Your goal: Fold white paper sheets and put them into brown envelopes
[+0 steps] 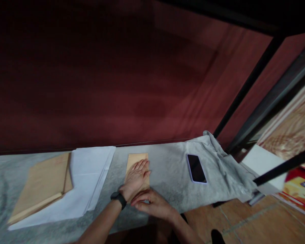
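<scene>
Head view: brown paper strip (135, 157) lies on the desk (167, 166), directly under the left hand (136, 177), long axis running away from the body. Left fingers flat, extended, gripping nothing. Right hand (156, 205) sits by the strip's near end, fingers curled; can't tell if they pinch paper.

Left fingers (141, 164) flat, right fingers (140, 197) curled

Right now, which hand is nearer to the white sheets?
Left. The left hand lies flat on the small brown paper, just right of the white sheets; the right hand is farther right and closer to the person.
</scene>
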Action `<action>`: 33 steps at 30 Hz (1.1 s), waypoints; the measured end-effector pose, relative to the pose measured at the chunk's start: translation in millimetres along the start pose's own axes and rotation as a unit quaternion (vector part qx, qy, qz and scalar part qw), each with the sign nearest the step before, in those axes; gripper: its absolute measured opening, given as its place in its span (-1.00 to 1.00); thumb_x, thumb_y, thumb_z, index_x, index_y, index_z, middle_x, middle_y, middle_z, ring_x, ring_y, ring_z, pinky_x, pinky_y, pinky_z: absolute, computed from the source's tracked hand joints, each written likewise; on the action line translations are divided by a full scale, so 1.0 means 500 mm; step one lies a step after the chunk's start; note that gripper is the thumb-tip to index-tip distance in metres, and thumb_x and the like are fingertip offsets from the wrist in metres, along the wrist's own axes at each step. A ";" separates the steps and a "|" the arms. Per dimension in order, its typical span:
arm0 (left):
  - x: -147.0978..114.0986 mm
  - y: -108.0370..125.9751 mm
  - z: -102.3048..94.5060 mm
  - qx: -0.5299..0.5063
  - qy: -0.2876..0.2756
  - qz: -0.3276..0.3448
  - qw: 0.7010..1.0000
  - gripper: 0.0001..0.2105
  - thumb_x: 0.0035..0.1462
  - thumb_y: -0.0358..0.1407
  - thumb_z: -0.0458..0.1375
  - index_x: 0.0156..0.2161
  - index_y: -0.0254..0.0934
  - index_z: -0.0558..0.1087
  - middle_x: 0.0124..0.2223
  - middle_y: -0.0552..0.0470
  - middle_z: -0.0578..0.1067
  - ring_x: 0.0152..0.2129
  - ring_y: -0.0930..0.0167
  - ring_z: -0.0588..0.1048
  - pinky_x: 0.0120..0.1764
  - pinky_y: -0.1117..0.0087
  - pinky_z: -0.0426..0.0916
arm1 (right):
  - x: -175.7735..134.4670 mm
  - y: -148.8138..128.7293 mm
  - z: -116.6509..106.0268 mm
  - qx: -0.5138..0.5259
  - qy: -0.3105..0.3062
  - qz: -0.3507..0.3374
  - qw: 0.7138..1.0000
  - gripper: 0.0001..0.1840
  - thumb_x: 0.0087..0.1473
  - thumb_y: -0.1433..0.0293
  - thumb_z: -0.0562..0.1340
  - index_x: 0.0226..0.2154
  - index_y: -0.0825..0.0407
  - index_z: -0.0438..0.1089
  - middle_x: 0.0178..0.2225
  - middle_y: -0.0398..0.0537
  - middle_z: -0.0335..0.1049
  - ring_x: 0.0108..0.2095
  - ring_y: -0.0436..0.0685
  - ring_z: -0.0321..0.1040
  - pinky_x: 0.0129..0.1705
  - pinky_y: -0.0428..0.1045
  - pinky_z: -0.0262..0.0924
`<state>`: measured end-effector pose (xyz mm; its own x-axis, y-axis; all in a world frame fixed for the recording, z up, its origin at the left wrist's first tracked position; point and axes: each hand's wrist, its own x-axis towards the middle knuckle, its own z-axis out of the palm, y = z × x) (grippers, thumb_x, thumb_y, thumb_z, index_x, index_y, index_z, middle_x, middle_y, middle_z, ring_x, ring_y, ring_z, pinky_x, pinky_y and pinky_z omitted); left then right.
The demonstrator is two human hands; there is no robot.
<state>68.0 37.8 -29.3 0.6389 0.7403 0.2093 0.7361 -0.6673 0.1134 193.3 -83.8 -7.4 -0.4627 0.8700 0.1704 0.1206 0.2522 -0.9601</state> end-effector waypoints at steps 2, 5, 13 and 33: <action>0.006 0.001 0.000 0.002 -0.004 -0.007 1.000 -0.47 0.39 -0.10 -0.14 0.35 -0.27 0.19 0.37 -0.12 0.25 0.32 0.26 0.19 0.30 0.13 0.11 | 0.000 0.000 -0.003 0.012 -0.005 0.007 1.000 -0.71 0.22 0.25 0.23 -0.14 0.02 0.61 -0.16 -0.02 0.61 -0.14 0.12 0.52 0.00 0.00 0.37; 0.011 0.001 0.004 0.007 0.008 -0.017 1.000 -0.46 0.39 -0.08 -0.16 0.37 -0.22 0.15 0.38 -0.10 0.23 0.34 0.24 0.16 0.31 0.07 0.05 | 0.001 0.002 -0.007 0.026 -0.013 0.024 0.999 -0.68 0.23 0.22 0.22 -0.14 0.02 0.61 -0.14 -0.01 0.60 -0.13 0.13 0.51 0.00 0.00 0.37; -0.070 -0.022 0.003 0.040 0.027 -0.052 0.997 -0.45 0.41 -0.07 -0.22 0.39 -0.21 0.10 0.40 -0.08 0.20 0.35 0.24 0.13 0.32 0.06 0.02 | -0.001 0.012 -0.009 0.052 -0.022 0.055 0.997 -0.65 0.21 0.13 0.23 -0.12 -0.02 0.60 -0.10 -0.06 0.59 -0.07 0.12 0.49 0.06 0.01 0.33; -0.230 0.005 -0.055 0.018 -0.004 0.038 0.999 -0.45 0.40 0.02 -0.14 0.42 0.03 -0.01 0.45 0.06 0.08 0.37 0.23 0.06 0.34 0.07 -0.05 | 0.001 -0.015 -0.071 0.061 -0.055 0.131 0.988 -0.55 0.17 -0.02 0.26 -0.20 -0.02 0.62 -0.19 -0.06 0.61 -0.13 0.17 0.51 0.05 0.09 0.35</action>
<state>-9.8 -51.3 -26.2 0.6944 0.6887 0.2086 0.6935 -0.7179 0.0617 223.1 -70.2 7.8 -0.5232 0.8454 -0.1072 0.1465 -0.0347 -0.9886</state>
